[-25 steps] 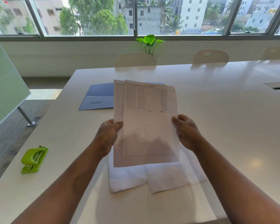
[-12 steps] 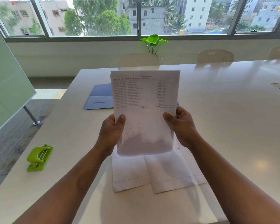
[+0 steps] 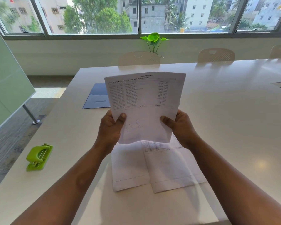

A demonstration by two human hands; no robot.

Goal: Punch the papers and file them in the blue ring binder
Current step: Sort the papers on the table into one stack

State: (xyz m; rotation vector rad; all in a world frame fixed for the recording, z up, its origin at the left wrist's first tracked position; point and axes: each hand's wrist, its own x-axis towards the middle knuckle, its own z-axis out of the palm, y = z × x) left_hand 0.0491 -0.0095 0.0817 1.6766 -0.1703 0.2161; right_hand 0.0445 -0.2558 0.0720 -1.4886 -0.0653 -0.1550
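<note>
**Both hands hold a squared stack of printed sheets upright above the table**

Nearest the camera, two bare forearms reach forward over the white table (image 3: 234, 127). Between them, flat on the tabletop, lie loose papers (image 3: 154, 168): at least two sheets side by side, overlapping a little, the right one showing a few printed lines at its top. To the left, near the table's edge and well apart from the sheets, sits a green hole punch (image 3: 39, 157).

Above the loose sheets, the left hand (image 3: 109, 129) grips the lower left edge of a held stack of papers (image 3: 146, 103), thumb pressed on the front and fingers curled behind. The right hand (image 3: 182, 127) grips the lower right edge in the same way, thumb on the front. The stack stands nearly upright, lifted off the table, its printed table of figures facing the camera, its bottom edge slightly bowed.

Behind the stack, partly hidden by it, a blue binder (image 3: 96, 96) lies open and flat on the table. Further back stand pale chairs (image 3: 139, 58) along the far side, a small green plant (image 3: 153, 40), and a wide window (image 3: 136, 13) showing trees and buildings.
</note>
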